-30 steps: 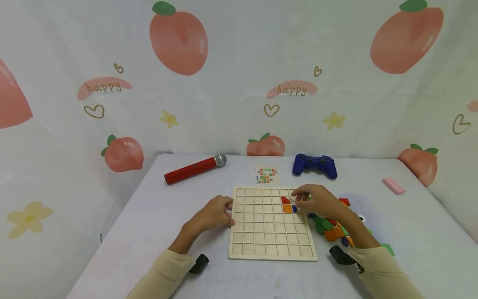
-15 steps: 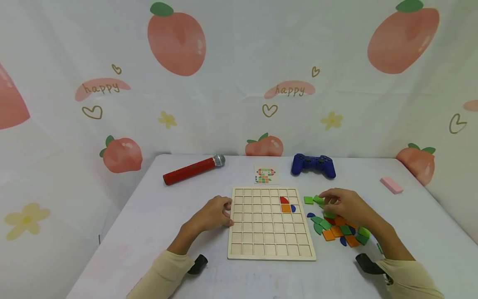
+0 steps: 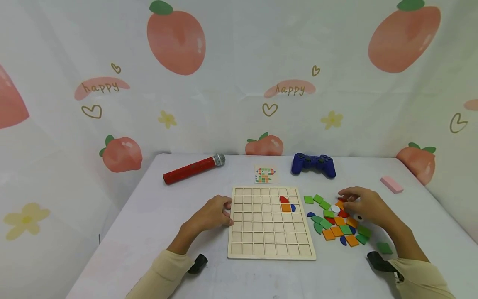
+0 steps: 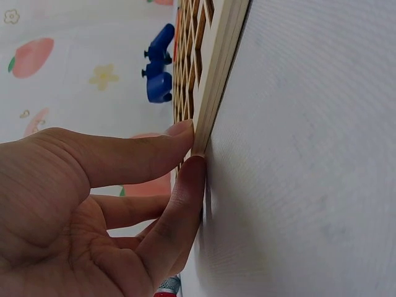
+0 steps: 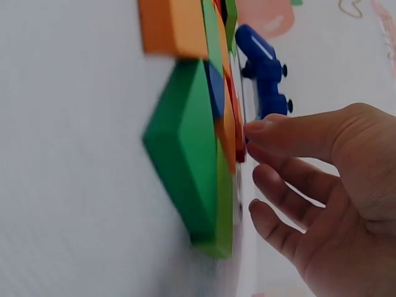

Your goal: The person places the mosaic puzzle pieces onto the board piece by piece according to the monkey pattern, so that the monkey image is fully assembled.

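Observation:
In the head view, a pale wooden grid board (image 3: pixel 270 238) lies flat mid-table. On it sit a red quarter-round tile (image 3: pixel 284 200), an orange square tile (image 3: pixel 286 208) and a blue half-round tile (image 3: pixel 293 208). My left hand (image 3: pixel 213 212) grips the board's left edge; in the left wrist view its thumb (image 4: pixel 142 154) presses on top and a finger meets the side. Over the far right of the loose tiles (image 3: pixel 339 221) hovers my right hand (image 3: pixel 367 206), fingers loosely bent. The right wrist view has its thumb tip (image 5: pixel 257 127) close to red and orange tiles, nothing seen between the fingers.
Behind the board lies a pattern card (image 3: pixel 266 175). A red microphone (image 3: pixel 192 169) rests at the back left, a blue game controller (image 3: pixel 313 165) at the back. Further right is a pink block (image 3: pixel 392 185). A green tile (image 3: pixel 384 248) lies by the right wrist.
My right hand has moved off the board's upper right, across to the far right of the loose tiles, uncovering green and white ones. The left hand stays at the board's edge.

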`<state>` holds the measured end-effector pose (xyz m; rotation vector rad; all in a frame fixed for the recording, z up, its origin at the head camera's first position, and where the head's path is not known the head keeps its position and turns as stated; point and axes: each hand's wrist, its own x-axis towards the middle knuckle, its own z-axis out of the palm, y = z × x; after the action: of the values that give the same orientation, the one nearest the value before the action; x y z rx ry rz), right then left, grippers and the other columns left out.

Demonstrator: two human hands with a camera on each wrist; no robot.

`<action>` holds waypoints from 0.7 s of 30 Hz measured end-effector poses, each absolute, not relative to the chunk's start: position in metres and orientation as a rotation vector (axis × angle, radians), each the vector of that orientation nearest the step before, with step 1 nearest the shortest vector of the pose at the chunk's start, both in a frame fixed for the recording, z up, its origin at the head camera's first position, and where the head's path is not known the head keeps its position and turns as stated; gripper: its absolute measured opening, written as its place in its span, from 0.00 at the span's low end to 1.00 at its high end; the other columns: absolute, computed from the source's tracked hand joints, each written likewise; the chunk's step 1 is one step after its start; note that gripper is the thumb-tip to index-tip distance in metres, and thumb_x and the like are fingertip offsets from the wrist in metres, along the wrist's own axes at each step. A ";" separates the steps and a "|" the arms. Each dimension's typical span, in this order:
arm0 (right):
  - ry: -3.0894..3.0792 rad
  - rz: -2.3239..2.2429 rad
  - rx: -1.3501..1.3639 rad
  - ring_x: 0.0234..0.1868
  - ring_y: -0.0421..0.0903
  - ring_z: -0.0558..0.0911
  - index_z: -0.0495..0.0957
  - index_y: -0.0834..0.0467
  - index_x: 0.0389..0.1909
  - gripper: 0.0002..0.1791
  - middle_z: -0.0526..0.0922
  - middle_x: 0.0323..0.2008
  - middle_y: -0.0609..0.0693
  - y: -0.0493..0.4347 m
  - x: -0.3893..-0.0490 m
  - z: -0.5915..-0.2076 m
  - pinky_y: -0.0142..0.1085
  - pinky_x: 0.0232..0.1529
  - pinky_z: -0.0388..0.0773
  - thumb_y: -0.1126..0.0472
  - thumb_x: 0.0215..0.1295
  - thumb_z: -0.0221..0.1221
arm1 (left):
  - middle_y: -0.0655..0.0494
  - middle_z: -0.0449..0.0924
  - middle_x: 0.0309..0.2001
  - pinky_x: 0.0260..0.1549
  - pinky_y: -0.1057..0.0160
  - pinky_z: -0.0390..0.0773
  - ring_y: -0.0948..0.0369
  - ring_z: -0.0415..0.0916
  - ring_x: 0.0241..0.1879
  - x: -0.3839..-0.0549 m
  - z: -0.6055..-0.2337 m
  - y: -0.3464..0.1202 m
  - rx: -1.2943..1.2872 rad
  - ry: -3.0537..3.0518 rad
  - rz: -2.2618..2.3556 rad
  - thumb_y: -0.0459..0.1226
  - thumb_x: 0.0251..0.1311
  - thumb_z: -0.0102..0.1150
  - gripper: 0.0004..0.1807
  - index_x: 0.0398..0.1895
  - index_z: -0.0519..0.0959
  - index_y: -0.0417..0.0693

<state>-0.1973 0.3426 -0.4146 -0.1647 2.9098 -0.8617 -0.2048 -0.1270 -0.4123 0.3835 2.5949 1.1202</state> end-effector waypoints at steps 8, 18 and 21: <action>2.955 -0.838 -0.166 0.51 0.64 0.81 0.82 0.64 0.60 0.20 0.84 0.54 0.66 0.351 -0.198 -0.417 0.55 0.46 0.86 0.64 0.70 0.67 | 0.50 0.76 0.44 0.38 0.63 0.81 0.60 0.78 0.41 -0.204 -0.412 -0.128 0.383 2.597 1.111 0.26 0.52 0.78 0.37 0.67 0.75 0.27; 2.902 -0.817 -0.171 0.50 0.62 0.81 0.83 0.64 0.60 0.20 0.84 0.53 0.65 0.355 -0.201 -0.416 0.54 0.47 0.86 0.63 0.69 0.67 | 0.51 0.76 0.45 0.38 0.63 0.81 0.60 0.78 0.40 -0.206 -0.415 -0.127 0.372 2.594 1.114 0.25 0.53 0.78 0.36 0.67 0.75 0.28; 2.882 -0.801 -0.158 0.49 0.61 0.81 0.83 0.65 0.60 0.20 0.83 0.51 0.66 0.357 -0.202 -0.414 0.54 0.47 0.86 0.63 0.70 0.66 | 0.51 0.76 0.45 0.37 0.63 0.81 0.60 0.78 0.40 -0.206 -0.416 -0.127 0.366 2.589 1.118 0.25 0.52 0.78 0.36 0.67 0.75 0.28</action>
<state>-0.2019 0.3570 -0.4142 -0.1577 2.8818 -0.8007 -0.2061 -0.1273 -0.4156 0.3661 2.5892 1.1175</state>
